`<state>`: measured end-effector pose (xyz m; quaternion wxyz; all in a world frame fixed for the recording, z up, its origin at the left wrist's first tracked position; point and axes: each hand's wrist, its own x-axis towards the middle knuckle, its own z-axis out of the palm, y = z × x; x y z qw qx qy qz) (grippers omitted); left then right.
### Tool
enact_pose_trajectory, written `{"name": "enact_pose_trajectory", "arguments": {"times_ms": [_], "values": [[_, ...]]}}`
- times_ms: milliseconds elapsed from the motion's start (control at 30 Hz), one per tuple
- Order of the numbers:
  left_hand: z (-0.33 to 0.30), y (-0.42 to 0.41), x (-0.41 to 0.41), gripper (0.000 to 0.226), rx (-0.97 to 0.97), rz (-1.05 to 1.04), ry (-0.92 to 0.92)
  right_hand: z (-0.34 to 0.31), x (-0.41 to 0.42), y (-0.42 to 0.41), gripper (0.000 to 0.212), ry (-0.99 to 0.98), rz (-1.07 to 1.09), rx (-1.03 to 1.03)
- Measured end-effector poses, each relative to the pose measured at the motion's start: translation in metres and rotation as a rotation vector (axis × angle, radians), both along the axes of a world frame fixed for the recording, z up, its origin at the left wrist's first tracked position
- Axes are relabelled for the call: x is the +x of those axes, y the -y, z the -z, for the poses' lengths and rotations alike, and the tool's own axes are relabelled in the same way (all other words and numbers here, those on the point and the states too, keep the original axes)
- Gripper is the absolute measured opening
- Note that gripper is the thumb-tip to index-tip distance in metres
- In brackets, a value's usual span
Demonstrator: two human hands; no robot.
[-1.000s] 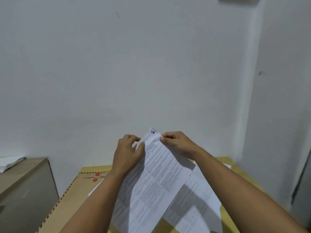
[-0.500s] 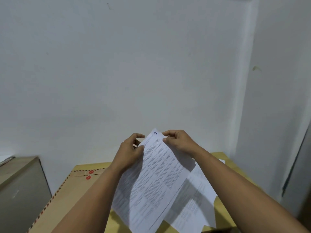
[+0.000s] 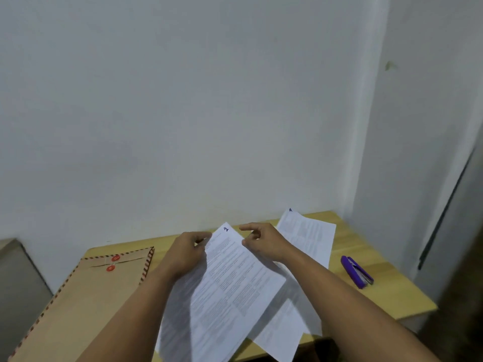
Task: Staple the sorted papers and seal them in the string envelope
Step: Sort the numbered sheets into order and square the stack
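Pale wood makes up the table, which stands against a white wall with its far right corner tucked into the room's corner. A brown string envelope with a red-and-dark striped border lies along the left side, its flap toward the far edge and its two red button discs one just above the other. A printed sheet is held tilted over the middle of the table, a blue mark at its top corner; a second printed sheet lies flat beneath and to the right, reaching toward the far right corner and past the near edge. The left hand pinches the held sheet's upper left edge, fingers curled. The right hand is loosely open at the sheet's upper right edge, forefinger extended; whether it grips the paper cannot be told. A purple stapler rests closed near the right edge, apart from the papers.
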<state>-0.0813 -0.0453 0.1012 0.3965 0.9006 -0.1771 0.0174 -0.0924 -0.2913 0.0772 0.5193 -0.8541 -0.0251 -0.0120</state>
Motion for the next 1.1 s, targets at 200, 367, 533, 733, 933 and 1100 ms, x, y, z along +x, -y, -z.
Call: {"name": "enact_pose_trajectory", "arguments": {"times_ms": [200,367,533,733,933,1100], "values": [[0.05,0.02,0.052,0.026,0.081,-0.08,0.0,0.056,0.043,0.079,0.041,-0.117,0.172,-0.217],[0.092,0.045,0.08,0.016,0.079,-0.129,0.05,0.082,0.078,0.132,0.037,-0.118,0.329,-0.36],[0.115,0.063,0.103,0.035,0.138,-0.125,0.087,0.087,0.129,0.137,0.033,-0.084,0.221,-0.429],[0.136,0.072,0.125,0.031,0.098,-0.145,0.148,0.081,0.196,0.102,0.068,-0.237,-0.024,-0.62],[0.159,0.065,0.136,0.036,0.066,-0.116,0.196,0.087,0.244,0.095,0.092,-0.334,-0.066,-0.747],[0.166,0.063,0.143,0.063,0.008,-0.11,0.215,0.085,0.247,0.097,0.025,-0.292,-0.038,-0.632]]}}
